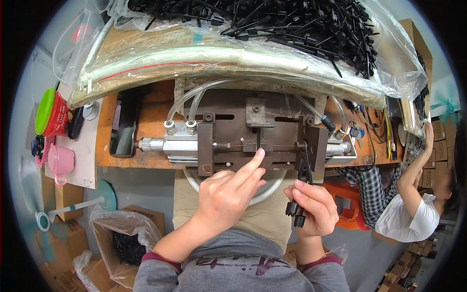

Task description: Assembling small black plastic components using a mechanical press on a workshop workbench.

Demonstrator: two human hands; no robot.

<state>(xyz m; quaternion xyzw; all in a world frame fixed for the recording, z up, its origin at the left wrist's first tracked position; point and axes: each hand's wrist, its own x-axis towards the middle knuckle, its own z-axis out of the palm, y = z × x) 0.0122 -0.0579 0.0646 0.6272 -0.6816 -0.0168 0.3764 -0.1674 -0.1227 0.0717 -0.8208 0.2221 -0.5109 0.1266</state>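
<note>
A person is sitting at an orange table (146,117), working with two bare hands at one metal press (258,134) bolted to its top. The left hand (228,197) is pointing one index finger onto the press's middle slot, touching it, its other fingers curled and gripping nothing. The right hand (314,207) is closing its grip around a small bunch of black plastic parts (297,214), just below the press's right end. Two clear hoses (187,100) are rising from the press. One plastic bag (389,53) of black parts is lying behind it. At left, one pink cup (61,163) is standing. Another person (413,209) is sitting at right.
</note>
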